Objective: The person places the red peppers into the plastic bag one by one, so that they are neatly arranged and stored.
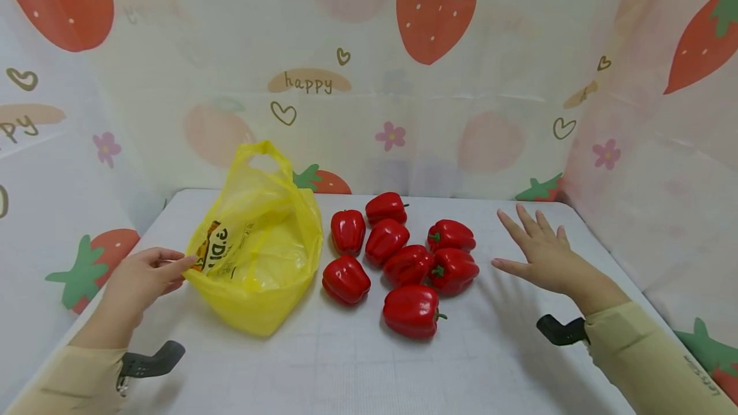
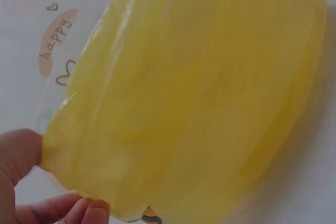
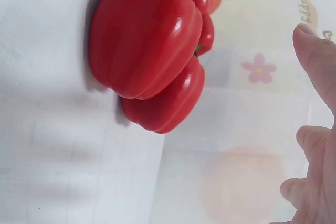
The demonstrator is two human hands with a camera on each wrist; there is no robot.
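A yellow plastic bag (image 1: 271, 300) stands on the left of the table, its mouth spread toward me and one handle loop sticking up. My left hand (image 1: 144, 277) pinches the bag's left rim between thumb and fingers; in the left wrist view the yellow film (image 2: 184, 98) fills most of the picture. Several glossy red bell peppers (image 1: 410, 311) lie grouped right of the bag. My right hand (image 1: 544, 255), fingers spread and holding nothing, hovers to the right of them. In the right wrist view its fingers (image 3: 317, 61) are apart from the nearest pepper (image 3: 144, 35).
A white cloth covers the table (image 1: 323, 370). Behind and at both sides hang pale curtains with strawberry prints (image 1: 436, 11). Each wrist carries a dark camera mount, such as the one on the right (image 1: 560, 330).
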